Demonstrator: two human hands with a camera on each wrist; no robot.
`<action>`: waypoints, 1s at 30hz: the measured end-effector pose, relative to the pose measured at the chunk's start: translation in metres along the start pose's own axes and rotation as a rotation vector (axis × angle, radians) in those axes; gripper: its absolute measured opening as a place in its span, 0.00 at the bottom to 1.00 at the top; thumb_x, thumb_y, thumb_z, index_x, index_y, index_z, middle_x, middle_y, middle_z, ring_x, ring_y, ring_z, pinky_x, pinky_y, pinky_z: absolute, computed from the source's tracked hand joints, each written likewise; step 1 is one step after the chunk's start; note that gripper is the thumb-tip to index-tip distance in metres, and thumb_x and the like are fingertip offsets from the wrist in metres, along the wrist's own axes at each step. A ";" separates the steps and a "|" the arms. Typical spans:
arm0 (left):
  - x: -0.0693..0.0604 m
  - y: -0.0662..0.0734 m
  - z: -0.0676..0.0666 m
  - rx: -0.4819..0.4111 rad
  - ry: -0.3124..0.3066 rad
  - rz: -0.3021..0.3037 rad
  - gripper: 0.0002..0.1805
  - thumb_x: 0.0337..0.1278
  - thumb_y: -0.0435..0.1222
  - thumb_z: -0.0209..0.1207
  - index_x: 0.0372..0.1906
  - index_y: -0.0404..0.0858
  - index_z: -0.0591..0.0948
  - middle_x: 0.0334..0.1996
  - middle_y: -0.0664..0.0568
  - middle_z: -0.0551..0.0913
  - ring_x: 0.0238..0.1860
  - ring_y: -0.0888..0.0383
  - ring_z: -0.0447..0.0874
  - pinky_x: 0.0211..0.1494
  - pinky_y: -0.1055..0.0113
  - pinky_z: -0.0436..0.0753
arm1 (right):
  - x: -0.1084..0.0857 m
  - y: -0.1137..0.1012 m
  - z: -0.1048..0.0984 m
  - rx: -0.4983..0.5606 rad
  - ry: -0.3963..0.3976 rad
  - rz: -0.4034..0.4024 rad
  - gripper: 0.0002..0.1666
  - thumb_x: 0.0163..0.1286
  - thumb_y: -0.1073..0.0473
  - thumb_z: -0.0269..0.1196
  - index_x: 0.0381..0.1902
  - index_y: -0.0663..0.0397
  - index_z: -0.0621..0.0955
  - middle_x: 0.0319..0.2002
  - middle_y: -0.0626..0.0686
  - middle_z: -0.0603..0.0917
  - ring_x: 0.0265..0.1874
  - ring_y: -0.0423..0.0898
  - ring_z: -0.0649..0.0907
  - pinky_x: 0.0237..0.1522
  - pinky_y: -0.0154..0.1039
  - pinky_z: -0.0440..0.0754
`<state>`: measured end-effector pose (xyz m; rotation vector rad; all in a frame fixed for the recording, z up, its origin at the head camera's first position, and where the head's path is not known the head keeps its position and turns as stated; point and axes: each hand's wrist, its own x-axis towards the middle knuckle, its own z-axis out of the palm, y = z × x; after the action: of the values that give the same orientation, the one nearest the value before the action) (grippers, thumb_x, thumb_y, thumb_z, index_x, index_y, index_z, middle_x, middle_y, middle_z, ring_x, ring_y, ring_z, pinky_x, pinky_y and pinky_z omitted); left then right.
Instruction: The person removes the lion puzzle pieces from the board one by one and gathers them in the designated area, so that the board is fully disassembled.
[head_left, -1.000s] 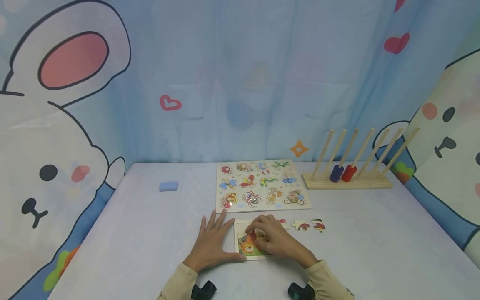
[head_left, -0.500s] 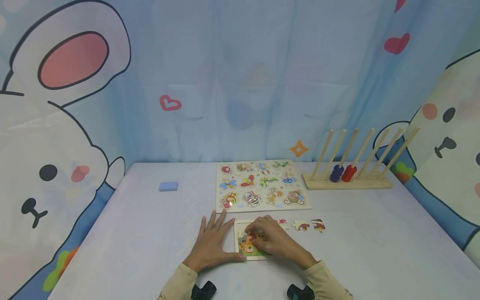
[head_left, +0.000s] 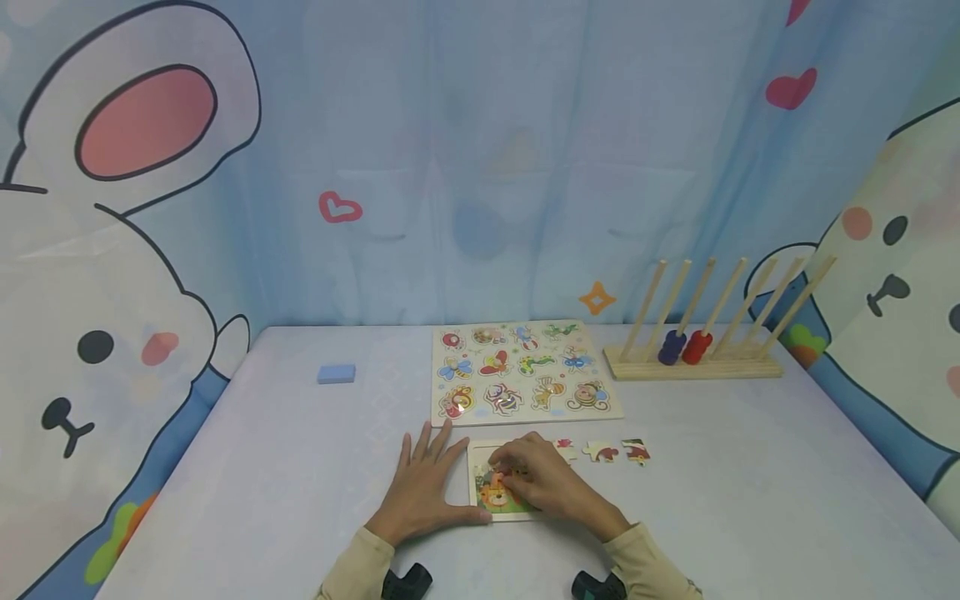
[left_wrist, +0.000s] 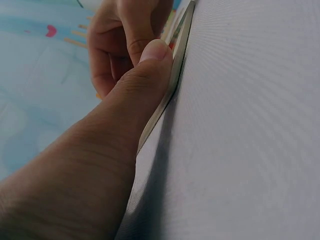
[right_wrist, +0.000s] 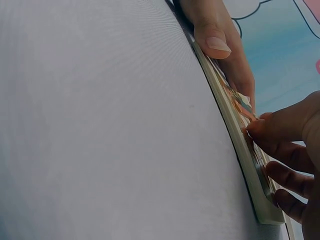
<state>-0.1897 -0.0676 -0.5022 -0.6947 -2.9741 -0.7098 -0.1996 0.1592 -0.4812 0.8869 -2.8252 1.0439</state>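
A small framed animal puzzle [head_left: 495, 500] lies on the table, partly covered by the right hand. Fingers spread, the left hand [head_left: 426, 487] lies along the puzzle's left side; its thumb rests on the near left corner of the frame. The right hand [head_left: 551, 479] bends over the puzzle, with thumb and index finger together at a piece whose outline is mostly hidden. In the right wrist view, the right hand [right_wrist: 295, 145] has its thumb and fingertips at the picture surface, beside the wooden frame [right_wrist: 240, 145]. The left thumb [left_wrist: 155, 52] presses the frame edge in the left wrist view.
Loose puzzle pieces [head_left: 602, 452] lie right of the frame, one partly behind the right hand. A larger animal board [head_left: 525, 372] lies behind. At the back right stands a peg rack [head_left: 697, 369] with blue and red beads; a blue block [head_left: 337, 374] is at the back left.
The right thumb and fingers have shifted very slightly left over the puzzle, and less red shows between them. The left hand has stayed in place.
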 end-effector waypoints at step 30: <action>0.000 0.001 -0.001 -0.005 0.009 0.010 0.59 0.33 0.76 0.58 0.72 0.47 0.63 0.76 0.47 0.47 0.76 0.40 0.37 0.73 0.39 0.37 | -0.002 0.004 -0.012 -0.001 0.041 -0.027 0.13 0.64 0.58 0.66 0.47 0.49 0.85 0.34 0.37 0.82 0.37 0.38 0.76 0.42 0.38 0.78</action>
<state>-0.1891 -0.0677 -0.5009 -0.7039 -2.9598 -0.7188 -0.2023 0.1699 -0.4745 0.8907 -2.7720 1.0457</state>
